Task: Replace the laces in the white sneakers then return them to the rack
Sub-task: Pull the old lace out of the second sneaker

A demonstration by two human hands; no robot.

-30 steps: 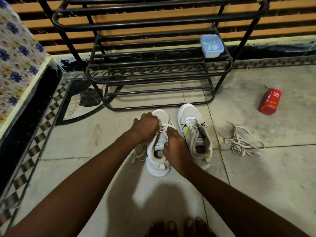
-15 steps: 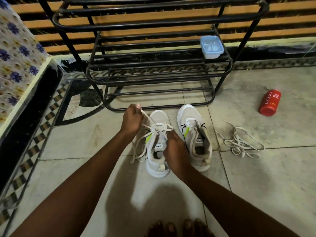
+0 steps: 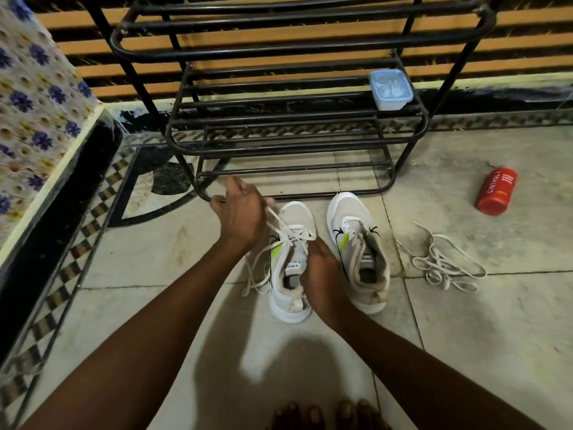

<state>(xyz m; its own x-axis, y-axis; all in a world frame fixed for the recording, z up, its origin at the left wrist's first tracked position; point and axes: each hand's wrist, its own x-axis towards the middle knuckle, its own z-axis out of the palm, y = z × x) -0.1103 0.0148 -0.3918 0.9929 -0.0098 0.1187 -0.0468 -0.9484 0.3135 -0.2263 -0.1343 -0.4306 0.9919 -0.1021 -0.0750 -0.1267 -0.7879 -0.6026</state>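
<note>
**LACING STATION: HAND AND COMPONENT POSITIONS**

**1. Hands**
- The left hand (image 3: 240, 212) is raised above the floor, its fingers curled, and it pinches one end of the lace (image 3: 277, 221). The lace runs taut from the fingers down to the eyelets.
- The right hand (image 3: 319, 268) grips the laced sneaker (image 3: 296, 214) at the right side of its collar. The fingers wrap over the edge toward the tongue, and their tips are hidden.

**2. Task items**
- The laced sneaker stands upright on the floor (image 3: 496, 336), toe toward the rack (image 3: 297, 148). Its lace crosses over the tongue. A slack length trails onto the floor at the sneaker's left.
- The second sneaker (image 3: 347, 209) stands just beside it on the right, parallel, with its tongue and eyelet rows exposed. Both toes lie just short of the rack's lowest front bar.
- A loose lace (image 3: 443, 262) lies tangled on the floor to the right of the second sneaker, apart from it.

**3. Containers**
- A pale blue lidded box (image 3: 390, 88) sits at the right end of a middle rack shelf. Its contents cannot be made out through the lid.
- A red bottle (image 3: 496, 190) marked "CINTHOL" lies on its side on the floor, well to the right of the rack.

**4. Surroundings**
- A flower-patterned cloth (image 3: 31, 88) covers a raised ledge at the left.
- The person's toes (image 3: 313, 415) show at the bottom edge.
</note>
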